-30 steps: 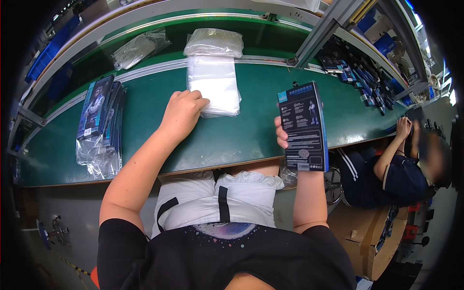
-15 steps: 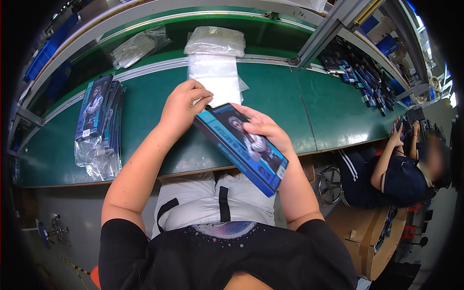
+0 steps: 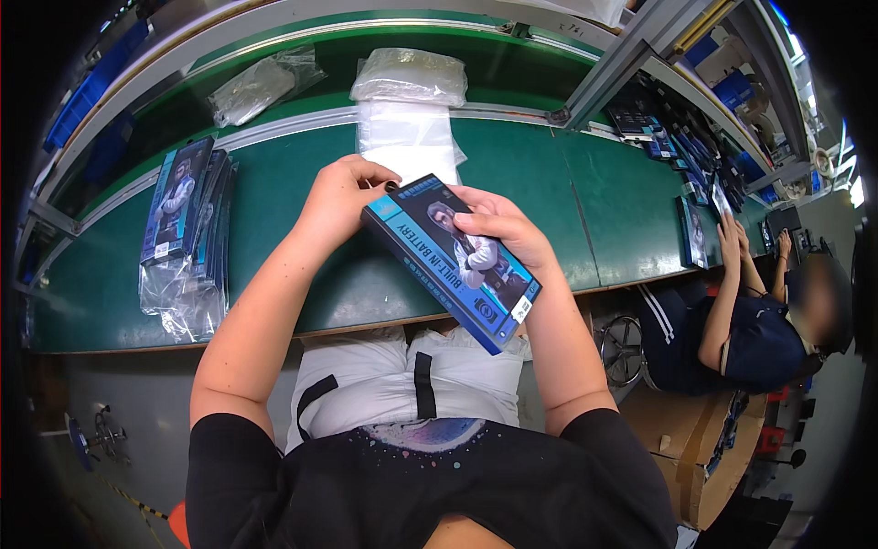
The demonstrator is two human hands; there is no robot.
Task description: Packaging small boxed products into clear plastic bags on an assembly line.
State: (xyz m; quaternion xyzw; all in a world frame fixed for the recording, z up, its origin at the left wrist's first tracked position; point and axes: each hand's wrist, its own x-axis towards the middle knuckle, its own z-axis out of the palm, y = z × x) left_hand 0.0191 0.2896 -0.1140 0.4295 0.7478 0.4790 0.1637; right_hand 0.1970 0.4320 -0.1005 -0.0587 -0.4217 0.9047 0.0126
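Observation:
A flat blue-and-black retail box (image 3: 462, 265) with a person pictured on its front is held tilted over the bench's near edge. My right hand (image 3: 512, 229) grips its right side, thumb across the front. My left hand (image 3: 343, 201) is closed in a pinch at the box's upper left corner, beside a small round dark piece (image 3: 391, 186). Whether the fingertips hold that piece is hard to see. Just beyond both hands lies a stack of clear plastic bags (image 3: 402, 133) on the green bench.
Bagged boxes (image 3: 178, 206) are piled at the left. A bundle of clear bags (image 3: 265, 87) lies on the back ledge beside a thicker bag pile (image 3: 409, 78). Many boxes (image 3: 695, 156) cover the far right, where a co-worker (image 3: 759, 320) sits. An open carton (image 3: 686, 448) stands below.
The box in my right hand has risen slightly and turned its front more toward me. At the right, the co-worker's hands have moved onto the bench, where a box now stands.

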